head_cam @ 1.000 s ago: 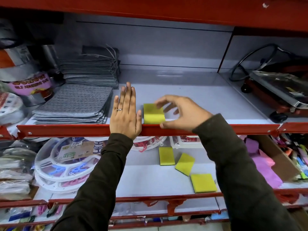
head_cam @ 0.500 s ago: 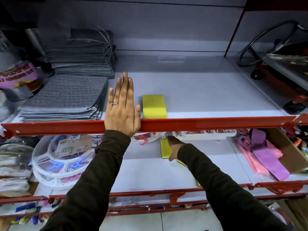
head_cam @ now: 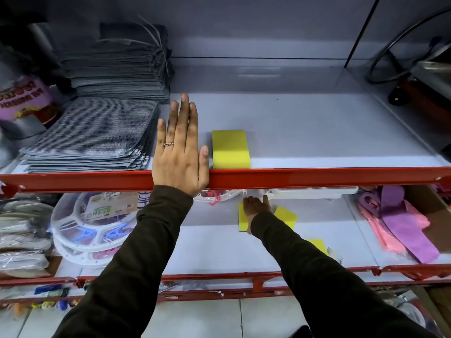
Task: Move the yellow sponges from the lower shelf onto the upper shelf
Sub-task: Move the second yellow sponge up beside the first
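Observation:
One yellow sponge (head_cam: 230, 152) lies flat on the upper shelf (head_cam: 317, 132), just behind its red front rail. My left hand (head_cam: 180, 147) rests flat on that shelf beside the sponge, fingers straight and close together, holding nothing. On the lower shelf (head_cam: 214, 245) my right hand (head_cam: 256, 207) lies on top of a yellow sponge (head_cam: 242, 220); whether the fingers grip it is unclear. A second yellow sponge (head_cam: 286, 214) lies tilted just right of that hand. A third (head_cam: 317, 245) shows partly behind my right sleeve.
Stacks of grey cloths (head_cam: 97, 132) fill the upper shelf's left side; a red wheeled appliance (head_cam: 419, 93) stands at its right. On the lower shelf are round white peg hangers (head_cam: 87, 230) at left and pink and purple cloths (head_cam: 400, 223) at right.
My right hand let go of the sponge on the upper shelf, dropped under the red rail and reached onto a sponge on the lower shelf. My left hand stayed in place.

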`<act>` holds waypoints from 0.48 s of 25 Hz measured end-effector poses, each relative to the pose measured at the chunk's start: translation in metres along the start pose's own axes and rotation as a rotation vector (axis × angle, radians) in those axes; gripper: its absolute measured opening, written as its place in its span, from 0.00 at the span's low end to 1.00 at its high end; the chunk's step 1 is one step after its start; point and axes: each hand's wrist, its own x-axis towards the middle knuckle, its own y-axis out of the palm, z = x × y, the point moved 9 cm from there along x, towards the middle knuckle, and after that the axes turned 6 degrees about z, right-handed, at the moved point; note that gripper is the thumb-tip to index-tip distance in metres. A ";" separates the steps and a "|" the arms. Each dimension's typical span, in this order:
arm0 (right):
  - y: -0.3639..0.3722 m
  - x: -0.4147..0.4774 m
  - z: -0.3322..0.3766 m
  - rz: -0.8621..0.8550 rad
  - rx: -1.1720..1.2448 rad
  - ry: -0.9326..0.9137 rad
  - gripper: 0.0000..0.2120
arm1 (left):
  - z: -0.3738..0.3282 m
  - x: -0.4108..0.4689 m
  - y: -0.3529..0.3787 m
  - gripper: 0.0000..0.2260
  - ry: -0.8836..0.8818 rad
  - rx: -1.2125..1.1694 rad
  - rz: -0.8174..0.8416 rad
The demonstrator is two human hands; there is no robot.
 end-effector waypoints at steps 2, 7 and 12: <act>0.009 -0.023 0.009 0.034 -0.019 -0.039 0.49 | -0.001 0.001 0.000 0.31 0.004 0.006 0.009; -0.025 -0.094 0.032 -0.055 0.072 -0.124 0.51 | -0.004 0.001 -0.003 0.31 -0.001 0.021 0.042; -0.083 -0.184 0.042 -0.090 0.075 -0.189 0.49 | -0.006 0.000 -0.009 0.30 0.003 0.017 0.071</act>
